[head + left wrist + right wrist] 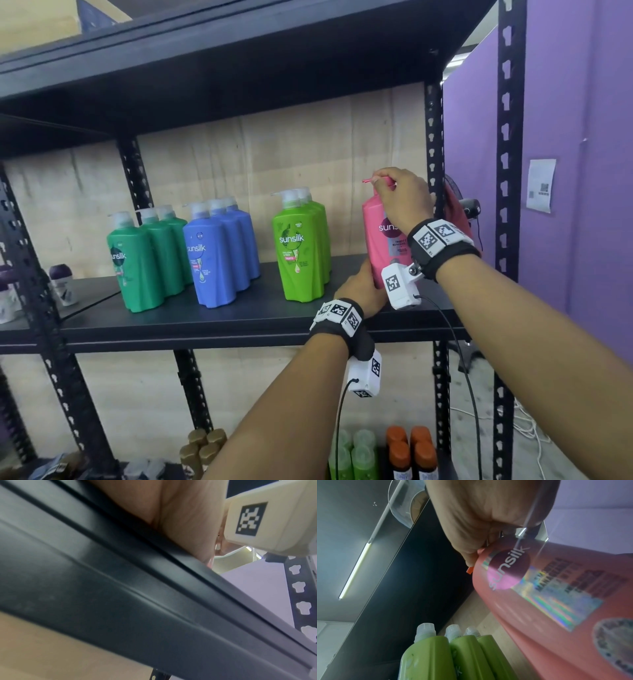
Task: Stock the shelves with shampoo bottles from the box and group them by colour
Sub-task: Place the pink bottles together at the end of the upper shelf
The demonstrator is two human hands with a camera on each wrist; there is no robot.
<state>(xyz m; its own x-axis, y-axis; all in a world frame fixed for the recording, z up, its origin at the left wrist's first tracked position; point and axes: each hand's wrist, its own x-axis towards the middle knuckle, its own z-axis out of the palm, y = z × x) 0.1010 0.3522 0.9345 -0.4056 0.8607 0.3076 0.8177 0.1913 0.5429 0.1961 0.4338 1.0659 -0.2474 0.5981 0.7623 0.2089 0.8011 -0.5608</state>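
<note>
A tall black metal shelving unit [239, 322] fills most of what I see, backed by pale board, with a purple partition wall [582, 171] to its right. On the middle shelf stand the stocked shampoo bottles in tight colour groups: three dark green bottles [144, 260] at the left, three blue bottles [219, 253] just beside them, then a gap, then three lime green bottles [301, 246]. Further right, near the shelf's right post, stands a pink Sunsilk bottle [383, 236], upright or nearly so, its base at the shelf surface. Both of the person's hands are on it. The right hand [404, 202] is curled over the top, fingers closed around the pink pump head, whose nozzle pokes out to the left. The left hand [359, 287] wraps around the lower left side of the bottle, close to the shelf's front edge. Each wrist wears a black band with white marker blocks. On the shelf below are smaller things: orange-capped bottles [411, 452], pale green capped ones [352, 452] and gold-capped ones [205, 445]. At the far left stand small roll-on deodorants [61, 284].
</note>
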